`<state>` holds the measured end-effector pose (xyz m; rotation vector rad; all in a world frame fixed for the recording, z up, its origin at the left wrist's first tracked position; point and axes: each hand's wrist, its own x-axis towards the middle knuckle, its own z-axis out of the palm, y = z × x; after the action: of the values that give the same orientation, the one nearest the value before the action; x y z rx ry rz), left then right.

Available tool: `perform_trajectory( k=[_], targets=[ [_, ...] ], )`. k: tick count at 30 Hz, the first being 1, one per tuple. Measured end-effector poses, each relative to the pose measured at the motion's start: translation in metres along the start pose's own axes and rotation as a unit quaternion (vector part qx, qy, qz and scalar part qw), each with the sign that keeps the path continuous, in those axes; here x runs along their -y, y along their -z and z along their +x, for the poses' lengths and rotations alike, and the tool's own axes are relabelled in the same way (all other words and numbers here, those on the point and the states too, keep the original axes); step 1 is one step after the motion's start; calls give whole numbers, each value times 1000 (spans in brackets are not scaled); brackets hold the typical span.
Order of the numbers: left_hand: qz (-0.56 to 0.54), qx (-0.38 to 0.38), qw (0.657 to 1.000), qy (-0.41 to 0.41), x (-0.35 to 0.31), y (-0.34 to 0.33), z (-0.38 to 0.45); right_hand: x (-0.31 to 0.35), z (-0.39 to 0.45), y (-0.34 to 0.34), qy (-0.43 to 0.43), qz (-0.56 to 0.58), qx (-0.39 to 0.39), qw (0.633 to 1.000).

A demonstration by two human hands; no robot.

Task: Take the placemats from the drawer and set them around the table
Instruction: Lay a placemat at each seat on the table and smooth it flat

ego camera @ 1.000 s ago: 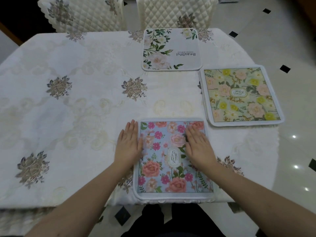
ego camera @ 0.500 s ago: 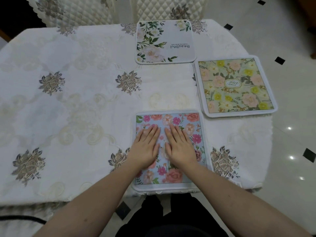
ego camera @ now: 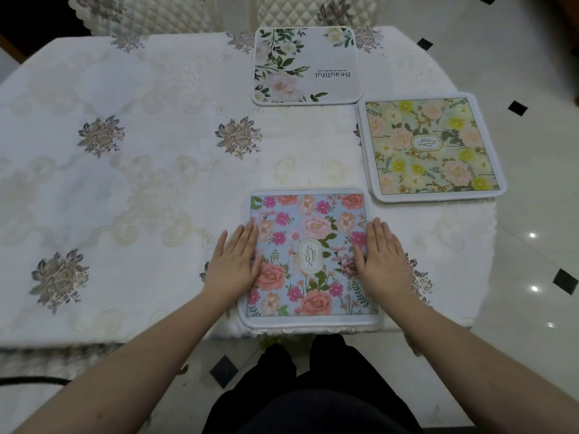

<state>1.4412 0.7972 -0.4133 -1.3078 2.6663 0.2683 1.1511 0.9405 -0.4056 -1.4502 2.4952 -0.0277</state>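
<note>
A blue placemat [ego camera: 308, 227] with pink and coral flowers lies flat at the near edge of the table [ego camera: 141, 189]. My left hand [ego camera: 233, 263] rests flat on its left edge, fingers straight. My right hand [ego camera: 383, 260] lies flat on its right edge the same way. A yellow-flowered placemat [ego camera: 430, 147] sits at the table's right side. At the far side lies a white placemat [ego camera: 305, 65] with green leaves and the word "Beautiful".
The table wears a white embroidered cloth with grey flower motifs. Two quilted cream chairs [ego camera: 175, 14] stand behind the far edge. Glossy white floor tiles [ego camera: 532, 245] with black diamond insets lie to the right. My dark-clothed legs show below the near edge.
My hands slid apart from the middle of the blue placemat out to its left and right edges. The mat stays in place.
</note>
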Motion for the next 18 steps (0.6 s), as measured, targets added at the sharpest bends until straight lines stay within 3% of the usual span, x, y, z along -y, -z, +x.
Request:
perform_trajectory(
  k=[3, 6, 10, 18],
  targets=[
    [-85, -16, 995, 49, -40, 4, -3, 41, -15, -6, -6, 57, 0, 998],
    [-142, -26, 989, 40, -87, 1, -9, 89, -31, -21, -2, 86, 26, 996],
    [-96, -13, 995, 35, -106, -16, -23, 107, -51, -35, 33, 35, 20, 999],
    [-36, 7, 998, -46, -64, -26, -36, 62, -55, -29, 107, 11, 24, 994]
  ],
)
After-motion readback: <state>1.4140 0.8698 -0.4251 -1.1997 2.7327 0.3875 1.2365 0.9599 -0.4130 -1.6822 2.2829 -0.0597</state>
